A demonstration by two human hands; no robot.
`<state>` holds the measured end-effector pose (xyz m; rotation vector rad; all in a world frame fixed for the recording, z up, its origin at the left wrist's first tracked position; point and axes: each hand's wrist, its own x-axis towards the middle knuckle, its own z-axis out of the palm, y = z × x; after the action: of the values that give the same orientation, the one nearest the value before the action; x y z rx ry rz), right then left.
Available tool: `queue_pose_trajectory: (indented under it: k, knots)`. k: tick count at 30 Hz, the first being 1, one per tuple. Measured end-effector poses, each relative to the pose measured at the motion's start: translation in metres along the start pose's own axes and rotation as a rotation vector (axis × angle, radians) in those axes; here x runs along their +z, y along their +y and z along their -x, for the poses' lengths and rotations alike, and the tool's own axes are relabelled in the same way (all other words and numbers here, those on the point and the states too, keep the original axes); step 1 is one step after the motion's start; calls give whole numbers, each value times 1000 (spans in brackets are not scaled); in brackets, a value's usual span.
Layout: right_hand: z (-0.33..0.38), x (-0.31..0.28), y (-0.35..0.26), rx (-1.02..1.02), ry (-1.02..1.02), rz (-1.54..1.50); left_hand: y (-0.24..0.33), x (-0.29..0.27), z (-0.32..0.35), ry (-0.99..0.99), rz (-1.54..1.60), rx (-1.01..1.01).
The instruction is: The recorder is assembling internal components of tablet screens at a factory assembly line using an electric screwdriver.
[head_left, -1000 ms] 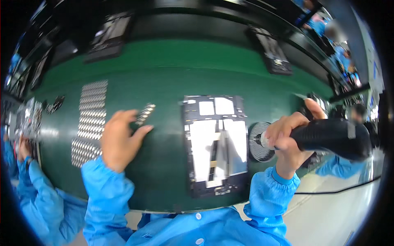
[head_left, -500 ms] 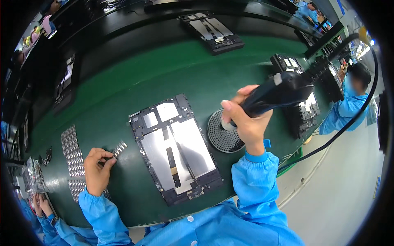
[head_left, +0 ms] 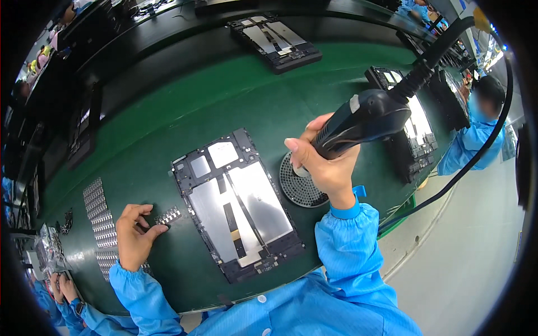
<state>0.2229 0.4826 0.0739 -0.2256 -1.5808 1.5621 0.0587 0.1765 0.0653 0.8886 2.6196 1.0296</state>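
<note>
A small strip of dark and silvery metal parts (head_left: 171, 215) lies on the green mat at the fingertips of my left hand (head_left: 134, 232). My left thumb and index finger are parted, the thumb at the strip's near end. My right hand (head_left: 330, 168) is closed around a corded black electric screwdriver (head_left: 364, 120); its tip is hidden behind the hand. Beneath that hand is a round grey tray full of small holes (head_left: 302, 190), partly covered. Between my hands lies an opened tablet chassis (head_left: 260, 196), black with silvery plates.
Sheets of similar small parts (head_left: 101, 215) lie at the left. More tablet chassis stand at the back (head_left: 274, 42) and in a stack on the right (head_left: 417, 140). The tool's black cable (head_left: 476, 168) loops down the right side. Co-workers in blue are at both sides.
My left thumb and finger have parted from their pinch, and the metal strip, blurred before, now lies still, slightly lower and to the right. My right hand and the screwdriver have shifted a little left.
</note>
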Motion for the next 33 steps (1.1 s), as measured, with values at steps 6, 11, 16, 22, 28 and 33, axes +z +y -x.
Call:
queue_pose_trajectory:
  k: [6, 11, 16, 22, 28, 33]
  knots:
    - [4, 16, -5, 51, 99, -14, -27, -2, 0, -28, -11, 117]
    - [4, 37, -39, -77, -33, -166, -11, -7, -5, -115, 55, -68]
    - [9, 104, -41, -28, -351, -76, -31, -16, -1, -107, 281, -117]
    - [4, 165, -24, 38, -471, -110, -17, -25, -2, -157, 77, -124]
    - [8, 179, -7, 76, -470, -66, -25, -24, 2, -117, 134, -109]
    - [7, 180, -3, 109, -490, -119, -27, -27, 1, -145, 146, -109]
